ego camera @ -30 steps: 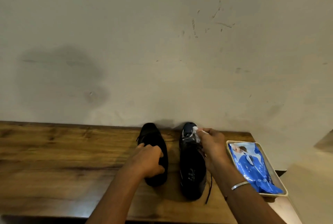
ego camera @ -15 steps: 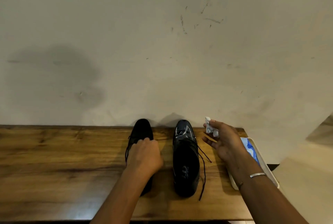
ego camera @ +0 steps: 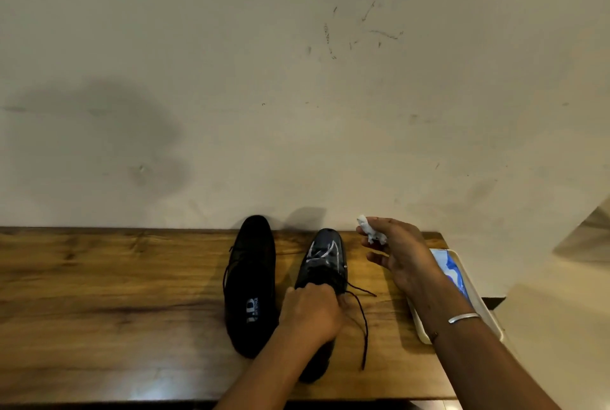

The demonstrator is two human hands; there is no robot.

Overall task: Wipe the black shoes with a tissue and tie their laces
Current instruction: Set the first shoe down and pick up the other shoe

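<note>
Two black shoes stand side by side on the wooden table (ego camera: 115,310), toes toward the wall. The left shoe (ego camera: 252,281) lies free, its insole label showing. The right shoe (ego camera: 325,261) has a shiny toe and loose laces (ego camera: 363,327) trailing to its right. My left hand (ego camera: 312,312) rests over the right shoe's lace area, fingers closed there. My right hand (ego camera: 396,251) hovers right of that shoe's toe, pinching a small crumpled white tissue (ego camera: 369,229) between thumb and fingers.
A cream tray (ego camera: 488,317) holding a blue tissue packet (ego camera: 452,271) sits at the table's right end, partly behind my right forearm. The plain wall (ego camera: 297,96) rises directly behind the shoes. The table's right edge ends just past the tray.
My left hand moved from the left shoe over to the right shoe's laces. My right hand lifted the tissue off the right shoe's toe and now holds it to the right.
</note>
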